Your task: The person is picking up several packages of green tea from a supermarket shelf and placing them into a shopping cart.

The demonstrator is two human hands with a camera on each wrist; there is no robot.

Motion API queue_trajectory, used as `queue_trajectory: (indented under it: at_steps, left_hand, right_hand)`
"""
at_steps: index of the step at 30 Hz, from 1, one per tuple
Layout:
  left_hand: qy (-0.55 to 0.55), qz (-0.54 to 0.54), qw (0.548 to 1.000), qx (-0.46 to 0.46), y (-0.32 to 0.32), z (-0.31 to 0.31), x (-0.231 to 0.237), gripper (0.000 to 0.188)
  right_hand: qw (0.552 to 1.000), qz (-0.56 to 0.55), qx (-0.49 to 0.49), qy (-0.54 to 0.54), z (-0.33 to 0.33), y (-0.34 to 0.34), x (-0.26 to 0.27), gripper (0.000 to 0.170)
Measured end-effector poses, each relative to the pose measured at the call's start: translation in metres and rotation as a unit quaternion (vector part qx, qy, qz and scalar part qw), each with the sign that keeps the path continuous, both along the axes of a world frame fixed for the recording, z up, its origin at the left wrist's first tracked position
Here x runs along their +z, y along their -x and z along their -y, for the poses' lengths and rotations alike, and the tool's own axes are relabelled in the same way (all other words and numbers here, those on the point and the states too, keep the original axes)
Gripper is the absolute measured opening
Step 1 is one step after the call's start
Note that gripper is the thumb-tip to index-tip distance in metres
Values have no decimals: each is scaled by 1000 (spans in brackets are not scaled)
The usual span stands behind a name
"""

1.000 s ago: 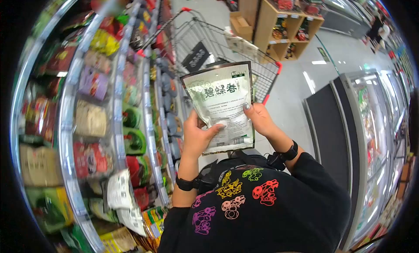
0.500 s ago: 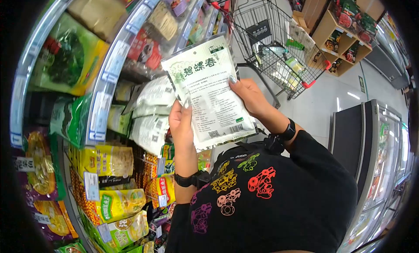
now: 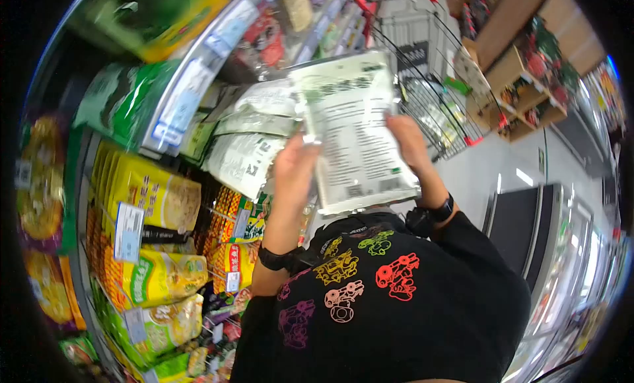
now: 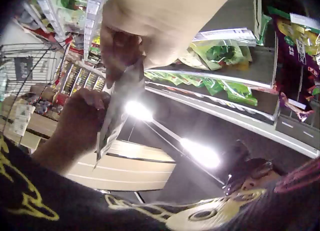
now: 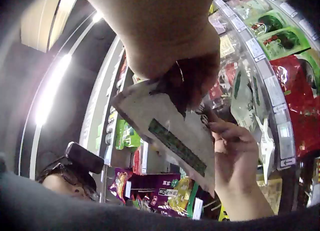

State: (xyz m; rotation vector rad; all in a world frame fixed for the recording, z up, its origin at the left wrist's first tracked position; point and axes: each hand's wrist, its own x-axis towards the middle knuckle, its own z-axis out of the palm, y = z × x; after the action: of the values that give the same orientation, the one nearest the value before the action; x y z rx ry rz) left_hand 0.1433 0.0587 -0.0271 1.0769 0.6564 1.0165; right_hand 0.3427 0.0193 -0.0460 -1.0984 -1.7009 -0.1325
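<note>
In the center of the frame we are pinching a pale packet (image 3: 353, 135) by its side edges, left hand (image 3: 295, 168) and right hand (image 3: 411, 144) gripping. Beyond, white packets (image 3: 247, 162) are lying left of center; a cart (image 3: 432, 72) is standing upper right.

Tiered shelf (image 3: 181, 104), green bag (image 3: 122, 100), yellow packets (image 3: 165, 277), white packets (image 3: 246, 160)

Pale shiny floor (image 3: 477, 178), wooden shelf unit (image 3: 528, 96), bright tube lights (image 5: 52, 88) overhead

Left hand (image 3: 294, 166) now at edge of packet (image 3: 356, 135), thumb off its middle
</note>
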Motion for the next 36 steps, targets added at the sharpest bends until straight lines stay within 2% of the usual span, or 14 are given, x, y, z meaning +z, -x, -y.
queue_trajectory:
  at_steps: [2,3,5,6,8,11,16,19,21,22,24,26,31,36]
  left_hand:
    - [-67,-104,991,-50,2,-4,-4,13]
    - [-103,-150,980,-85,0,-6,-4,17]
    - [-151,-132,976,-85,-12,-8,-5,23]
    - [-142,-144,974,-100,-15,-9,-5,25]
    - [-132,-150,971,-133,-20,-11,-7,28]
    - [-132,-141,969,-155,-25,-14,-8,32]
    - [-184,-148,968,-88,-30,-21,-5,41]
    - [-164,-182,966,-80,-29,-28,-15,43]
    - [-162,-174,968,-77,-28,-29,-8,42]
    - [-161,-170,969,-75,-28,-28,-5,42]
    - [-170,-157,971,-63,-30,-28,-2,41]
    - [-196,-163,965,-70,-32,-27,2,37]
    - [-306,-217,912,-166,-38,-33,14,28]
    - [-276,-156,938,-141,-50,-35,0,35]
  right_hand:
    - [996,30,-75,50,0,-19,-12,22]
    - [983,-50,-83,157,3,-23,-8,18]
    - [967,-141,-9,211,-1,-36,-6,20]
    - [944,-216,28,248,-4,-41,-3,22]
    - [802,-459,120,363,-4,-45,12,28]
    - [758,-546,119,336,-11,-29,24,32]
    - [817,-457,126,328,-26,-43,3,24]
    - [739,-550,109,372,-36,-38,10,22]
    - [882,-358,81,296,-52,-61,-39,23]
    - [897,-336,82,277,-55,-62,-43,23]
    - [857,-408,109,296,-57,-60,-34,24]
    - [713,-577,156,366,-48,-41,10,27]
    - [741,-539,237,322,-49,-46,30,38]
    - [722,-581,212,310,-50,-43,30,39]
